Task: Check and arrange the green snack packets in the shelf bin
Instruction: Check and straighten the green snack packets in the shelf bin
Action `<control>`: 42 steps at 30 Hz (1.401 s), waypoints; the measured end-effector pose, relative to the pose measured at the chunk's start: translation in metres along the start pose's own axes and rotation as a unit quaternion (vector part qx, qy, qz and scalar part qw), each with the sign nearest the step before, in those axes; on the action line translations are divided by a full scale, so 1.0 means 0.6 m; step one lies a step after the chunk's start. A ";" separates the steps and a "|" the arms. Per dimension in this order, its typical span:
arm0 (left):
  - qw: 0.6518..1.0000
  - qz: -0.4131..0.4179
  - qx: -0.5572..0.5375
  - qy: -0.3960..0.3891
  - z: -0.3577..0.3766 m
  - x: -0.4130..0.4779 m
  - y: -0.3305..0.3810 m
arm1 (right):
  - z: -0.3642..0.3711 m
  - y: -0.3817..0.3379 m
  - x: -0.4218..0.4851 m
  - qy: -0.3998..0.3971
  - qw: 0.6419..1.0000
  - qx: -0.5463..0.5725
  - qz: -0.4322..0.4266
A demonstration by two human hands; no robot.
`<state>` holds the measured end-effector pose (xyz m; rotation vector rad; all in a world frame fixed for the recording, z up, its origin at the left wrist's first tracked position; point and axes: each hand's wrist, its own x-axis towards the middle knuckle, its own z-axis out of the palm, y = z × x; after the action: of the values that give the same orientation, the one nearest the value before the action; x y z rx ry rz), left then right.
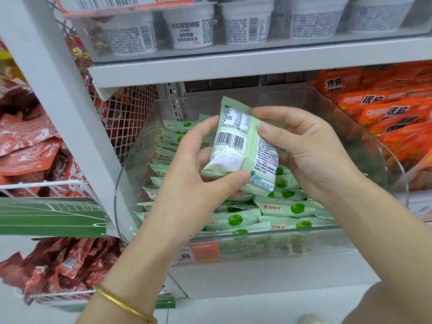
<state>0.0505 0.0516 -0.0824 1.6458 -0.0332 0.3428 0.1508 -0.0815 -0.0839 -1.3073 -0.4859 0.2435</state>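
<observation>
We are holding one green packet (pixel 236 146) up over the middle of the clear bin (pixel 350 108), its back turned toward us so that the barcode and the small print are showing. Our left hand (pixel 187 174) is gripping it from the lower left, with the thumb pressing across the bottom edge and the fingers curling behind the left side. Our right hand (pixel 311 155) is pinching the upper right side, with the thumb lying on the printed face and a fingertip hooking the top corner. A gold bangle (pixel 124 302) is sitting on our left wrist.

Below our hands the bin is holding the other green packets (pixel 280 209). Along its left wall they are packed in a row running from front to back, and toward the front right corner they are lying flat and overlapping, faces up. An orange price label (pixel 201 252) is sitting on the bin's front wall near its left end.

Just beside the bin's right wall, orange packets (pixel 385 113) are heaped together. On the shelf above, white cups (pixel 191 29) are standing in a row. Left of the shelf post, a wire basket (pixel 58 295) is holding red packets (pixel 70 265).
</observation>
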 end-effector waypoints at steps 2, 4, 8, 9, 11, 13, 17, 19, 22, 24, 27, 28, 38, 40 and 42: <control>1.000 0.006 0.004 -0.006 -0.002 0.000 -0.001 | 0.001 -0.001 -0.001 -0.004 1.000 -0.002 -0.004; 1.000 0.009 0.009 -0.009 -0.004 0.001 -0.003 | 0.001 -0.001 -0.001 -0.007 1.000 -0.001 -0.006; 0.999 0.012 0.032 -0.006 -0.007 0.003 -0.010 | 0.001 -0.003 -0.001 0.002 1.000 -0.005 -0.010; 0.999 0.010 0.030 -0.001 -0.007 0.004 -0.012 | 0.002 -0.003 -0.001 0.010 1.000 -0.010 -0.011; 1.000 -0.012 -0.012 0.019 -0.005 0.005 -0.016 | 0.002 -0.001 -0.001 0.031 0.999 -0.023 -0.014; 0.996 -0.052 -0.047 0.057 -0.003 0.006 -0.016 | 0.002 0.002 -0.001 0.043 0.998 -0.033 -0.010; 0.970 -0.149 -0.138 0.132 -0.015 0.012 -0.011 | -0.003 0.001 0.003 0.013 0.999 0.016 0.048; 0.952 -0.185 -0.192 0.152 -0.023 0.015 -0.008 | -0.005 0.002 0.002 -0.012 0.997 0.037 0.064; 0.932 -0.214 -0.233 0.176 -0.031 0.017 -0.009 | -0.007 0.008 -0.003 -0.055 0.988 -0.144 0.006; 0.928 -0.226 -0.238 0.177 -0.032 0.019 -0.008 | 0.001 0.011 -0.006 -0.082 0.957 -0.273 -0.052; 0.922 -0.227 -0.252 0.187 -0.034 0.028 -0.009 | 0.015 0.017 0.001 -0.080 0.952 -0.281 -0.091; 0.924 -0.216 -0.241 0.201 -0.038 0.034 -0.010 | 0.018 0.020 0.006 -0.056 0.950 -0.289 -0.099; 0.835 -0.051 0.542 0.079 -0.080 0.071 -0.080 | 0.075 0.043 0.110 0.075 0.927 -0.344 -0.132; 0.817 -0.070 0.569 0.052 -0.080 0.072 -0.088 | 0.092 0.045 0.136 0.069 0.912 -0.386 -0.122; 0.802 -0.072 0.591 0.043 -0.081 0.071 -0.091 | 0.108 0.049 0.154 0.057 0.861 -0.491 -0.121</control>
<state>0.0938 0.1128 -0.1216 2.8524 0.4659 0.3338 0.2039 0.0225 -0.0813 -2.2131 -0.7048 -0.3554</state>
